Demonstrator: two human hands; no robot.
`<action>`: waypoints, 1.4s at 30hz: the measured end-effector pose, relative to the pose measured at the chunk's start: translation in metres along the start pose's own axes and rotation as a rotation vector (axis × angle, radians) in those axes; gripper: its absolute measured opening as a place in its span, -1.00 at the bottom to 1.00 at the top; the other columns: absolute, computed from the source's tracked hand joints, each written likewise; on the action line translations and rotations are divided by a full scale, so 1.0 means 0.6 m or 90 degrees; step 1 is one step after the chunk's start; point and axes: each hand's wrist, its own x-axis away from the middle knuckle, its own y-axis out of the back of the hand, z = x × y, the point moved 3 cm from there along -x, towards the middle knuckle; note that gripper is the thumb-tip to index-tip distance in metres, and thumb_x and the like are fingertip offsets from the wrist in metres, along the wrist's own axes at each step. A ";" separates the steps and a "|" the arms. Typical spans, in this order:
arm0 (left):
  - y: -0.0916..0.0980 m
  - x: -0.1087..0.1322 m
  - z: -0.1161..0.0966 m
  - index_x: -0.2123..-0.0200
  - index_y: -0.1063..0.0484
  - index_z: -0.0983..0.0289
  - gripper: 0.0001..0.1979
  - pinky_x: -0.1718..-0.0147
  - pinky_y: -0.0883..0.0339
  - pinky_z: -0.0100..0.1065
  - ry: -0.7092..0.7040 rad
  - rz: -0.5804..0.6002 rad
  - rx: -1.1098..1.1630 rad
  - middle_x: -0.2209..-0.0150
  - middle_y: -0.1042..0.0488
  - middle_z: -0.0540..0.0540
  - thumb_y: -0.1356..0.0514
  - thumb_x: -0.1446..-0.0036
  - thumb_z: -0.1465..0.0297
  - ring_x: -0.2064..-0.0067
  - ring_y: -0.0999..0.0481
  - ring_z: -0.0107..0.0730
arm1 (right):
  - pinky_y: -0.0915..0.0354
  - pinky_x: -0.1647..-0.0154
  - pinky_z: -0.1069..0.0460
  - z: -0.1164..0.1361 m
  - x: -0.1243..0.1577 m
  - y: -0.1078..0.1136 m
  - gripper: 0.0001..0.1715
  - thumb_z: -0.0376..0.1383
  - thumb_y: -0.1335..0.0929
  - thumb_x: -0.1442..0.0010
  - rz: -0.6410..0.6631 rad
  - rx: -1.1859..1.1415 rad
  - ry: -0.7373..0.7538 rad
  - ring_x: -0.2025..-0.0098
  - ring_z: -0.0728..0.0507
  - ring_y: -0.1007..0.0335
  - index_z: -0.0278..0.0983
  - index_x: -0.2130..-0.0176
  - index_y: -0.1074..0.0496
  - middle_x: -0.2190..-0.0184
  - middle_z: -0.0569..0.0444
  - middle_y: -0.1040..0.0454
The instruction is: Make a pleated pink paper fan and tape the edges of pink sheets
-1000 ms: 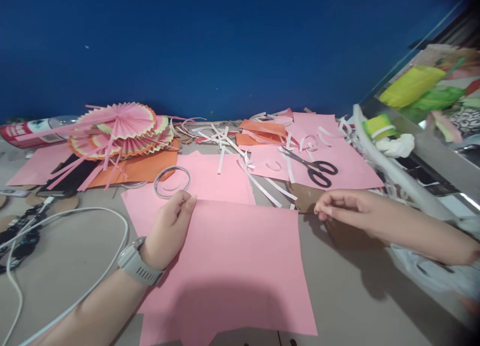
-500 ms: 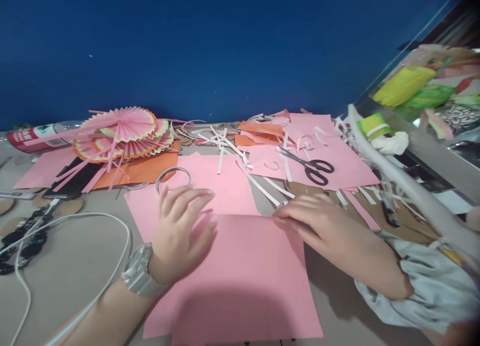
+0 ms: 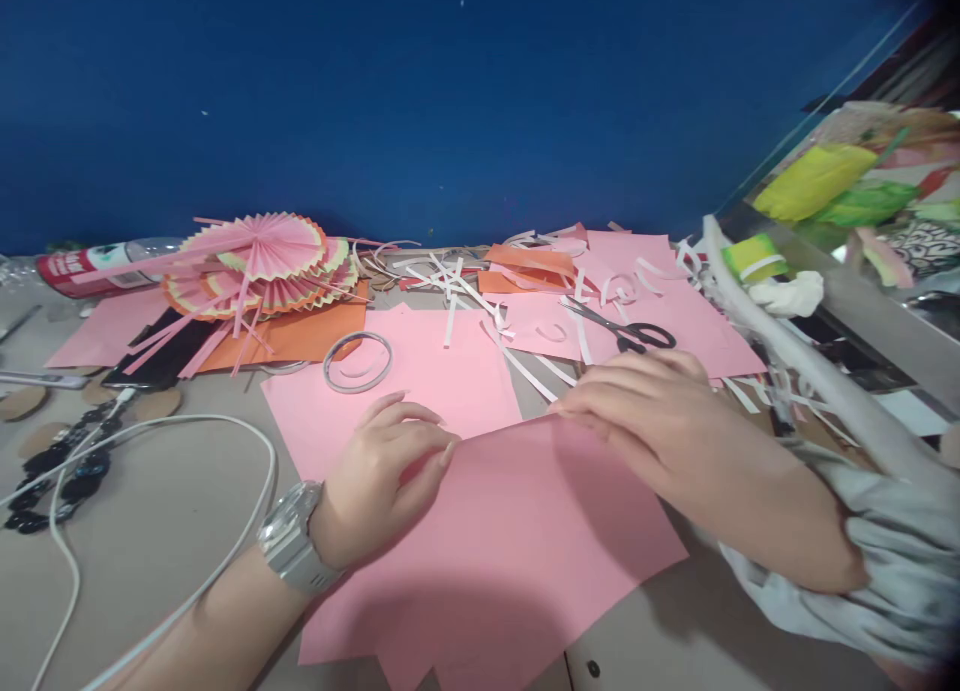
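Note:
A sheet of pink paper [image 3: 517,531] is held along its far edge and lies turned at an angle over other pink sheets. At the left end of that edge, my left hand [image 3: 394,471], with a silver watch on the wrist, pinches the paper between thumb and fingers. My right hand [image 3: 637,411] grips the right end, its fingers bent over the edge and the thumb mostly hidden. Under and beyond the sheet lies more pink paper [image 3: 442,371], with a silver ring [image 3: 358,389] resting on it. Black-handled scissors [image 3: 630,333] lie just past my right hand.
Pleated pink paper fans [image 3: 262,246] sit back left on orange paper [image 3: 322,341], near a red-labelled container [image 3: 82,271]. A white cable [image 3: 270,461] loops at left beside black beads [image 3: 37,501]. White paper strips [image 3: 450,296] are scattered behind. A pale curved bar [image 3: 817,361] crosses the right.
My left hand has closed from open fingers onto the paper's edge. The pink sheet has turned, its near right corner swinging outward to the right. My right hand has shifted slightly right with it.

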 end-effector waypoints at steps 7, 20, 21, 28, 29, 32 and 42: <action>0.001 -0.002 0.007 0.30 -0.40 0.26 -0.86 -0.06 -0.08 -0.19 0.037 0.019 0.058 0.27 -0.48 0.07 -0.06 -0.13 0.52 0.16 -0.40 -0.36 | -0.09 0.12 -0.10 -0.052 0.027 0.029 -0.77 -0.24 -0.17 -0.23 -0.019 -0.002 -0.081 0.16 -0.16 -0.32 -0.12 0.26 -0.38 0.28 0.10 -0.49; 0.005 0.004 0.030 0.17 -0.35 0.26 -0.81 0.18 -0.28 -0.38 0.176 -0.067 0.215 0.25 -0.45 0.09 -0.06 -0.19 0.33 0.20 -0.43 -0.36 | -0.23 0.12 -0.06 -0.083 0.060 0.007 -0.78 -0.12 -0.21 -0.21 0.014 -0.140 -0.248 0.14 -0.17 -0.36 -0.07 0.28 -0.41 0.21 0.10 -0.48; 0.005 0.004 0.030 0.25 -0.38 0.26 -0.85 0.20 -0.28 -0.40 0.186 -0.056 0.176 0.31 -0.47 0.07 -0.08 -0.18 0.34 0.24 -0.44 -0.38 | -0.23 0.11 -0.06 -0.079 0.054 0.000 -0.77 -0.12 -0.21 -0.21 0.016 -0.150 -0.247 0.13 -0.17 -0.36 -0.07 0.27 -0.41 0.19 0.11 -0.48; 0.010 -0.001 0.046 0.34 -0.42 0.28 -0.77 0.31 -0.29 -0.43 0.267 -0.088 0.094 0.36 -0.51 0.04 -0.02 -0.21 0.32 0.32 -0.46 -0.39 | -0.23 0.07 -0.08 -0.093 0.035 -0.034 -0.73 -0.11 -0.19 -0.19 -0.059 -0.141 -0.276 0.12 -0.17 -0.38 -0.10 0.24 -0.41 0.18 0.14 -0.50; 0.010 -0.001 0.048 0.34 -0.43 0.28 -0.78 0.30 -0.29 -0.44 0.271 -0.089 0.093 0.36 -0.52 0.04 -0.03 -0.20 0.32 0.31 -0.46 -0.38 | -0.24 0.08 -0.07 -0.095 0.034 -0.039 -0.72 -0.12 -0.19 -0.19 -0.061 -0.138 -0.279 0.14 -0.17 -0.39 -0.12 0.24 -0.42 0.19 0.12 -0.50; 0.006 -0.001 0.049 0.36 -0.45 0.26 -0.78 0.30 -0.29 -0.46 0.275 -0.080 0.096 0.35 -0.53 0.01 -0.04 -0.20 0.33 0.31 -0.47 -0.40 | -0.26 0.11 -0.04 -0.101 0.033 -0.051 -0.72 -0.13 -0.20 -0.18 -0.050 -0.136 -0.293 0.20 -0.17 -0.43 -0.16 0.27 -0.43 0.19 0.11 -0.52; 0.000 0.005 0.050 -0.04 -0.22 0.22 -0.68 0.34 -0.27 -0.44 0.322 -0.097 0.229 0.53 -0.37 -0.07 -0.02 -0.22 0.35 0.40 -0.42 -0.45 | -0.28 0.14 0.04 -0.106 0.041 -0.058 -0.73 -0.14 -0.22 -0.18 -0.045 -0.225 -0.360 0.19 -0.14 -0.43 -0.16 0.25 -0.44 0.22 0.12 -0.53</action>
